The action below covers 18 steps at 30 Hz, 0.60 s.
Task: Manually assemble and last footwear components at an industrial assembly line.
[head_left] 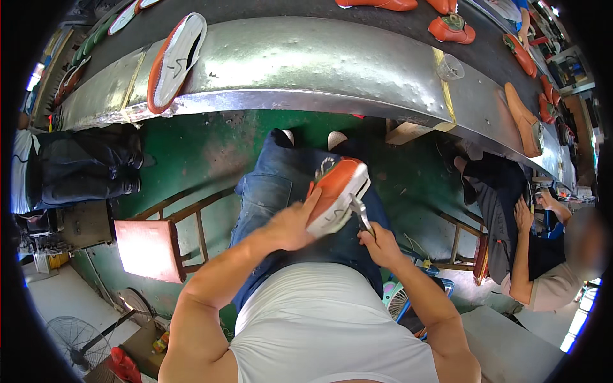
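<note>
An orange shoe upper with a pale underside (337, 198) rests over my lap, its underside partly turned up and marked with a dark scribble. My left hand (295, 225) is closed around its near left side, with the fingers over the orange upper. In my right hand (381, 245) is a pair of silver metal pincers (361, 212), gripped by the handles. The head of the pincers is at the shoe's right edge; whether its jaws pinch the material I cannot make out.
A metal-edged bench (287, 60) curves across the front. Another orange shoe (174, 67) lies on it, underside up, at left. A tan shoe (523, 121) and a clear cup (451, 67) are at right. Stools (150, 249) flank me; a co-worker (543, 255) sits at right.
</note>
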{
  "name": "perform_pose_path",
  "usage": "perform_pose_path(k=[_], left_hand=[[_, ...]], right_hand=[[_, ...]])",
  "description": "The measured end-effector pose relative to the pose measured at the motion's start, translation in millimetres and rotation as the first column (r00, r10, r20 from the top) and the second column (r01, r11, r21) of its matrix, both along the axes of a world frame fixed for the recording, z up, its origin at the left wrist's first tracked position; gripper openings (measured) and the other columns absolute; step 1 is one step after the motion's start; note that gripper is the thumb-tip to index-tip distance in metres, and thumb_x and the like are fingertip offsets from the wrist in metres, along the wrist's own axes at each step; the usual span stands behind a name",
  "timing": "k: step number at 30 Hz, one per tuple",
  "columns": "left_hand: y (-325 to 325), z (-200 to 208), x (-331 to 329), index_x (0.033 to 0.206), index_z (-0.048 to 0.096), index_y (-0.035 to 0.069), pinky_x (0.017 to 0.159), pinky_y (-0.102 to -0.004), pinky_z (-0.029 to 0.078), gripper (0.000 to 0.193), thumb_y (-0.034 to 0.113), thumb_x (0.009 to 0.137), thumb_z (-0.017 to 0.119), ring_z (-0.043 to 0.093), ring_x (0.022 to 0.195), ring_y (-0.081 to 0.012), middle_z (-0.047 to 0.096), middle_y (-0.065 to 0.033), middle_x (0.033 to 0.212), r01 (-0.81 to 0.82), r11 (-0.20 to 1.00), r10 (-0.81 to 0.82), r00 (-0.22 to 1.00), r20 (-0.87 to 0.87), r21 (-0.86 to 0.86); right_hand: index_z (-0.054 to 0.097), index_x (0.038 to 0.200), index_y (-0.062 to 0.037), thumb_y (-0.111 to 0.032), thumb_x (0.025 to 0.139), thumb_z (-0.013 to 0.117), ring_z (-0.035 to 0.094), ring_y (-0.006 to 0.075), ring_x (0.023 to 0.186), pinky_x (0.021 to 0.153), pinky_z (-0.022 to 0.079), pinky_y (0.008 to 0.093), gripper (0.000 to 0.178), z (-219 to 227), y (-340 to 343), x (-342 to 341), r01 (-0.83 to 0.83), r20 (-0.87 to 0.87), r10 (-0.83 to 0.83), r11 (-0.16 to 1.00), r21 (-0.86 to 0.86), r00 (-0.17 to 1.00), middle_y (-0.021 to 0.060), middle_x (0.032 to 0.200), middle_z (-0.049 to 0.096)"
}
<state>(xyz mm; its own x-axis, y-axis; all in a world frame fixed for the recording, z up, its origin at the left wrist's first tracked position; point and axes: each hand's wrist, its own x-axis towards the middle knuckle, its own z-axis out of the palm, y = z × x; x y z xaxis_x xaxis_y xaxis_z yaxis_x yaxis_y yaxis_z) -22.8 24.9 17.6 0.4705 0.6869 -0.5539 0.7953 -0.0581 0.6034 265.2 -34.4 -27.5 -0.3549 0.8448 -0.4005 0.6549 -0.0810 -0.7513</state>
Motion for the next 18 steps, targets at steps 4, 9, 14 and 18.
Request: perform_pose_path(k=[4,9,14,18], left_hand=[[44,76,-20,0.134,0.048,0.002,0.074,-0.0486,0.049,0.066,0.015,0.074,0.073,0.063,0.081,-0.0398,0.063,-0.0190,0.088,0.162,0.767,-0.286,0.953,0.104,0.621],[102,142,28,0.127,0.054,0.001,0.077,-0.0468,0.051,0.065,0.015,0.069,0.079,0.065,0.090,-0.0389,0.068,-0.0192,0.101,0.271,0.830,-0.468,0.814,0.343,0.488],[128,-35,57,0.099,0.071,-0.004,0.067,-0.0430,0.052,0.077,0.069,0.091,0.049,0.066,0.077,-0.0273,0.068,-0.0186,0.083,-0.327,0.933,0.341,0.938,0.072,-0.151],[39,-102,13,0.125,0.061,0.005,0.091,-0.0327,0.041,0.058,0.052,0.106,0.034,0.054,0.103,-0.0190,0.061,-0.0094,0.113,-0.448,0.586,0.768,0.573,0.286,-0.675]], right_hand=[[0.056,0.119,0.0015,-0.018,0.097,0.061,0.065,0.0177,0.083,0.077,0.051,0.0305,0.030,-18,-35,6,0.367,-0.287,-0.388,0.922,-0.126,0.876,0.0105,0.093,0.067],[0.055,0.124,0.0017,-0.011,0.095,0.061,0.063,0.0126,0.083,0.077,0.051,0.0272,0.032,-18,-37,0,0.452,-0.416,-0.475,0.878,-0.160,0.776,0.0057,0.099,0.066],[0.057,0.122,0.0002,-0.014,0.096,0.059,0.060,0.0096,0.087,0.075,0.049,0.0258,0.029,0,-25,3,0.368,-0.229,-0.396,0.916,-0.157,0.889,0.0069,0.099,0.066],[0.055,0.127,0.0017,-0.012,0.094,0.060,0.065,0.0188,0.090,0.080,0.051,0.0311,0.036,42,-5,3,0.166,-0.067,-0.192,0.945,-0.281,0.979,0.0140,0.100,0.068]])
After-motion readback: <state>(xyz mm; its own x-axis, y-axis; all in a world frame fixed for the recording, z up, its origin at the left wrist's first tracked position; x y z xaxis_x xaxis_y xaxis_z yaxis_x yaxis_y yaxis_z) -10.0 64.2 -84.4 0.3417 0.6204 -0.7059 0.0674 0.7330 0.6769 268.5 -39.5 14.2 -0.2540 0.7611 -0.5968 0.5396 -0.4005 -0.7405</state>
